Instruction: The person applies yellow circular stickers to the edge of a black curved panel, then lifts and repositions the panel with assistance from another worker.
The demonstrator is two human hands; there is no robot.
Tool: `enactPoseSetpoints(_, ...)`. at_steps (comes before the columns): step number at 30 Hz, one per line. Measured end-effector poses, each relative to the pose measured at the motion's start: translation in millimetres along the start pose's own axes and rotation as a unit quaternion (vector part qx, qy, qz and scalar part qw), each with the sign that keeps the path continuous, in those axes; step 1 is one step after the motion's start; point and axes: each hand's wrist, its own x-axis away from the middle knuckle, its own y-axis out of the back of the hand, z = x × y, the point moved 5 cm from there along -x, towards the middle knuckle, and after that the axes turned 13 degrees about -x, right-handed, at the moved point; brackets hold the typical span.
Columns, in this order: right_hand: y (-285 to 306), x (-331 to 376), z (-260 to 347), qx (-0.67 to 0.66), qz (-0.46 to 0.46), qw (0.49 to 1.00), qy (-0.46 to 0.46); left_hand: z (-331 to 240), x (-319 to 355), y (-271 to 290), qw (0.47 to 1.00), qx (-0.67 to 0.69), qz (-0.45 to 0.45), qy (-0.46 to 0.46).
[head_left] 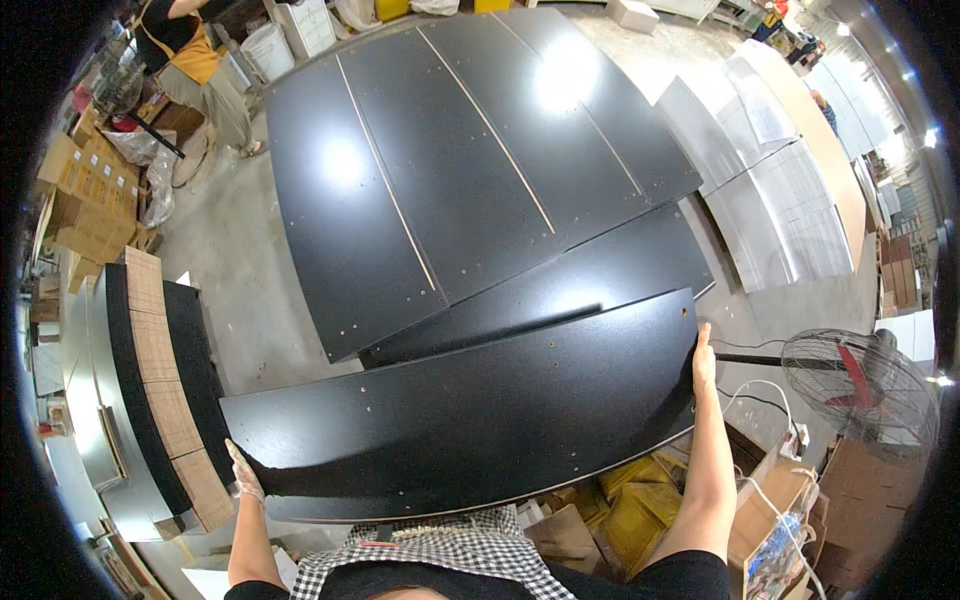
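1. The black panel [470, 410] is spanning the space before the person's torso, its long sides running from left to right; small holes are dotting its face.
2. The left hand [246, 478] is gripping the panel's left end, its thumb showing along the edge.
3. The right hand [704, 358] is gripping the opposite end — the thumb is pointing upward beside the corner, while the other fingers are staying out of sight.
4. Just beyond, a second black panel [650, 250] is lying askew, partly covered by the held one in this view; whether the two are touching, one cannot tell.
5. Farther out, a broad black surface [440, 180] is extending, with three pale lines running along it.
6. To the left, a stack of boards [158, 375] is showing wood-grained and black faces; to the right, grey sheets [790, 220] are lying near a caged fan [855, 385].
7. Nearest the body, a checked apron [430, 555] is hanging — and at upper left another person [185, 60] is standing near cardboard boxes [95, 190].
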Motion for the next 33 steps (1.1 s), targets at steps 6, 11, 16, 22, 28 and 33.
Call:
enactPoseSetpoints(6, -38, -37, 6, 0.057, 0.006, 0.998, 0.010, 58, 18, -22, 0.967, -0.253, -0.020, 0.032)
enactPoseSetpoints(11, -68, -59, 19, 0.068, 0.020, 0.997, -0.016, 120, -14, -7, 0.967, -0.240, -0.080, 0.015)
enactPoseSetpoints(16, -101, -78, 27, 0.065, 0.014, 0.998, 0.003, 149, -25, -5, 0.976, -0.186, -0.102, 0.038)
enactPoseSetpoints(22, -124, -97, 32, 0.088, 0.041, 0.995, -0.003, 155, -16, -12, 0.975, -0.153, -0.083, 0.140)
enactPoseSetpoints(28, -121, -62, 73, 0.031, -0.020, 0.992, 0.117, 162, -7, -8, 0.975, -0.027, 0.030, 0.219)
enactPoseSetpoints(33, -89, 44, 38, -0.173, -0.138, 0.940, 0.262, 143, 5, -23, 0.946, -0.273, -0.106, 0.137)
